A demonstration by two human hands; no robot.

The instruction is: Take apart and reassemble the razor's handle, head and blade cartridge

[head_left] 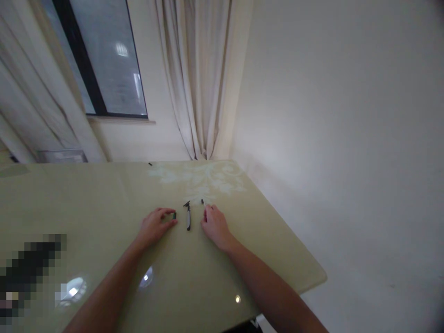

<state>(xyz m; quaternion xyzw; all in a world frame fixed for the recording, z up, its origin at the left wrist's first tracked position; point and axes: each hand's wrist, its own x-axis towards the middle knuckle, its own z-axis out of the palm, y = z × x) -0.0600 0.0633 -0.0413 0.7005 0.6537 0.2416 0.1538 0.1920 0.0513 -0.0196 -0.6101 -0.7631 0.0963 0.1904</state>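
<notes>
A razor (pixel 188 216) with a dark head and a grey handle lies on the table between my two hands, its head toward the far side. To its left, my left hand (pixel 155 225) pinches a small dark green piece (pixel 174 216) between thumb and fingertips, low over the tabletop. On the razor's other side, the fingers of my right hand (pixel 215 225) are closed on a thin pale stick with a dark tip (pixel 202 201), which points away from me. Most of that stick is hidden by the fingers, so its kind cannot be made out. Neither hand touches the razor.
The glossy pale green table (pixel 166 286) has a white floral pattern near its far edge. A tiny dark piece (pixel 150 163) lies at that edge. A pixelated dark shape (pixel 31 268) is at the left. A wall (pixel 340 138) borders the right side; curtains (pixel 197 83) hang behind.
</notes>
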